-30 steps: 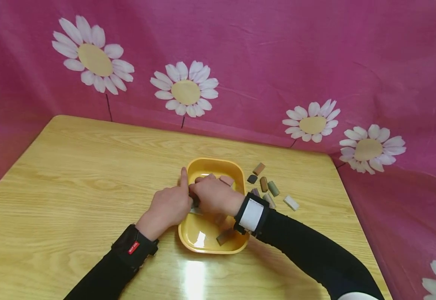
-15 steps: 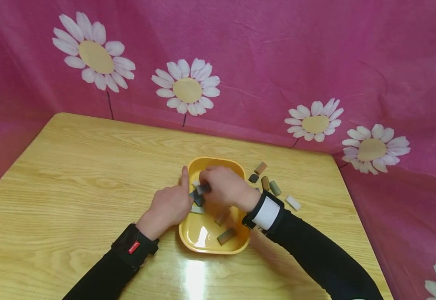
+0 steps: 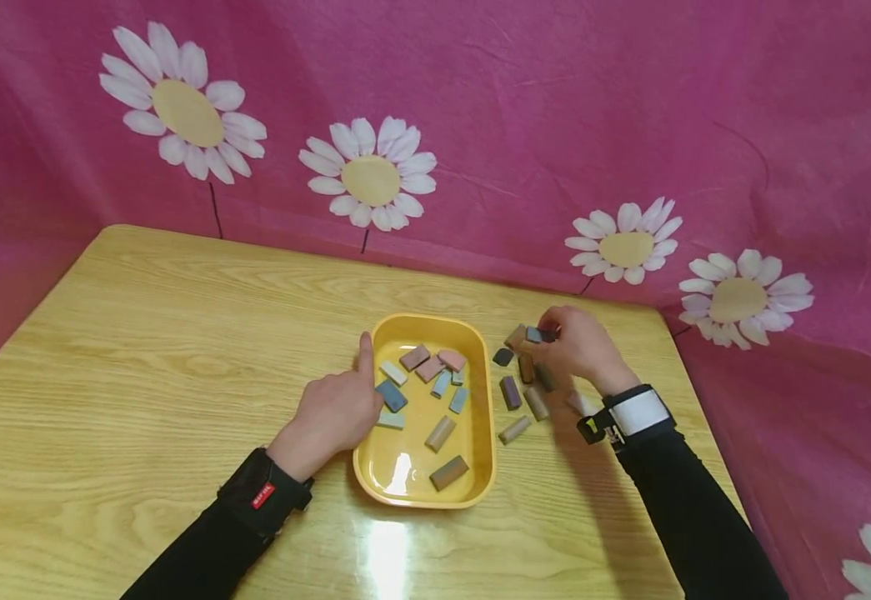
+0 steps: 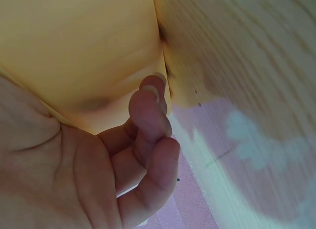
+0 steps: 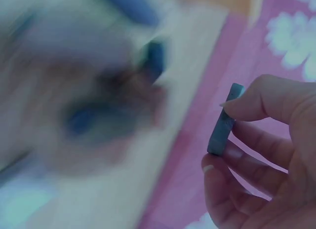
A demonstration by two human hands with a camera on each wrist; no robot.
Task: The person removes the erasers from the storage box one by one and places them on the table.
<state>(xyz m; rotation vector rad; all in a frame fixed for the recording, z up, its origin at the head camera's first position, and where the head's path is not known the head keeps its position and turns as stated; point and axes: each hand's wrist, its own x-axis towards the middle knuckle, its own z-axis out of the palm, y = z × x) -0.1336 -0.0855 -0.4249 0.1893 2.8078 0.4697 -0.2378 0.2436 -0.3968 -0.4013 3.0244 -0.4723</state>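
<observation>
Black sleeves (image 3: 705, 517), black wristbands (image 3: 243, 492), red label (image 3: 262, 497)

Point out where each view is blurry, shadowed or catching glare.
Head: glare on the tray and near part of the table, shadow beside the right sleeve; left wrist: left hand dimly lit; right wrist: left half badly blurred, the block in the right hand much sharper.

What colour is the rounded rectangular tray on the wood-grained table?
The rounded rectangular tray is yellow, seen best in the head view.
</observation>
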